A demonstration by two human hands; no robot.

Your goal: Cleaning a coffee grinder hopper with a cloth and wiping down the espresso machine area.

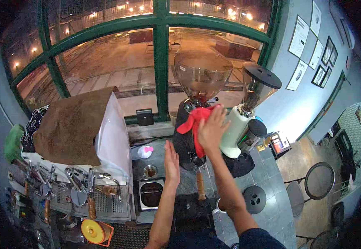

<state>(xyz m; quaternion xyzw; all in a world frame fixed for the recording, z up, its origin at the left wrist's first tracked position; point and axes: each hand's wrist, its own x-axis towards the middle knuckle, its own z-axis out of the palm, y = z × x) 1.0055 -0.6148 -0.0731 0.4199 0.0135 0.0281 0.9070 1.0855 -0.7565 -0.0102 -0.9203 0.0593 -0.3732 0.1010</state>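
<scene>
My right hand lies against a red cloth on the front of a black coffee grinder; whether its fingers grip the cloth is not plain. My left hand is raised just left of that grinder, its fingers straight and nothing in it. The grinder's clear hopper stands above the cloth. Below the cloth, a portafilter with a wooden handle sits at the grinder. Right of my right hand is a pale green grinder.
An espresso machine under a brown cloth stands left. Near my left forearm are a metal container and a small metal cup. A white cup and a round black lid lie by my right forearm.
</scene>
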